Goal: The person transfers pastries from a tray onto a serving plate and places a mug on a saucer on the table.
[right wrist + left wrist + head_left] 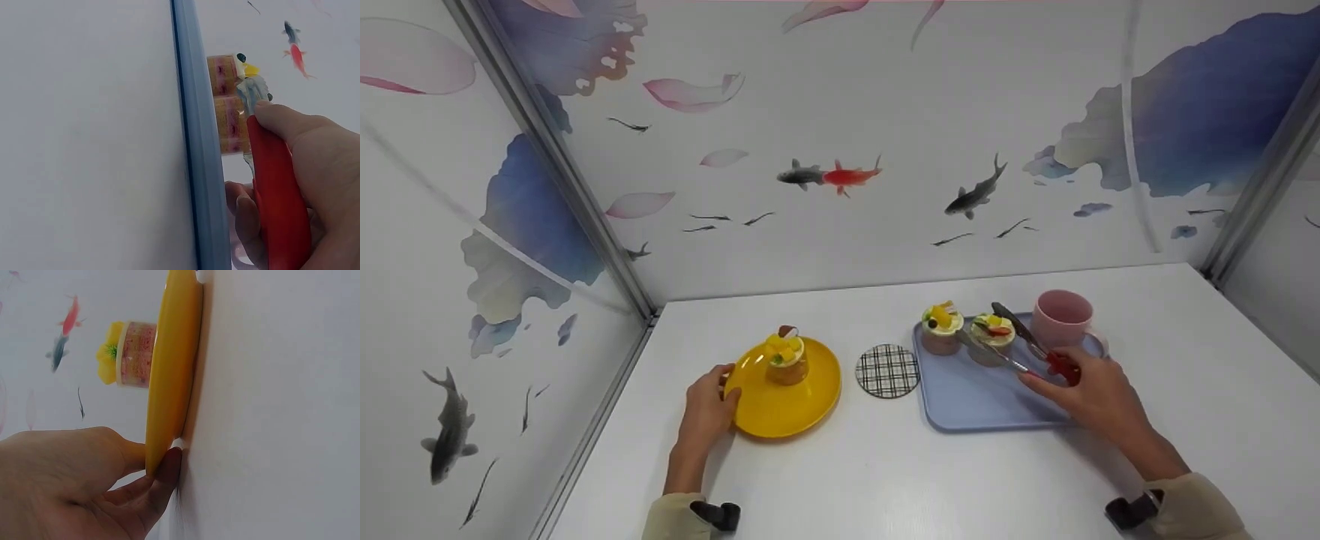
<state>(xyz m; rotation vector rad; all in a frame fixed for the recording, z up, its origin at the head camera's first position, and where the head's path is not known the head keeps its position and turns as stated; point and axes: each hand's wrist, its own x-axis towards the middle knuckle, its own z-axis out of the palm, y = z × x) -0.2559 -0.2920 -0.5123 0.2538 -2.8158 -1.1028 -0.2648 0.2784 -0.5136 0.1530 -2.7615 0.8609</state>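
Right grip (1099, 394) curls round the red handles of a pair of tongs (278, 191), thumb on one side and fingers on the other, while the left grip (706, 409) pinches the near-left rim of a yellow plate (780, 416), thumb above and fingertips underneath. The tongs' two metal arms stand apart, reaching over a light blue tray (975, 409) on either side of the right-hand cake cup (995, 328); whether they touch it I cannot tell. That cup, topped with cream and fruit pieces, stands upright near the tray's back edge, just beside the left-hand cake cup (942, 341), which occupies the back-left corner. A pink mug (1061, 322) sits upright at the tray's back right, its handle towards the right hand. On the plate, back of its middle, stands another fruit-topped cake cup (789, 367), with layered pink sides. Between plate and tray, a black-and-white checked coaster (887, 371) lies flat on the white counter (855, 480), right by the tray's left edge.
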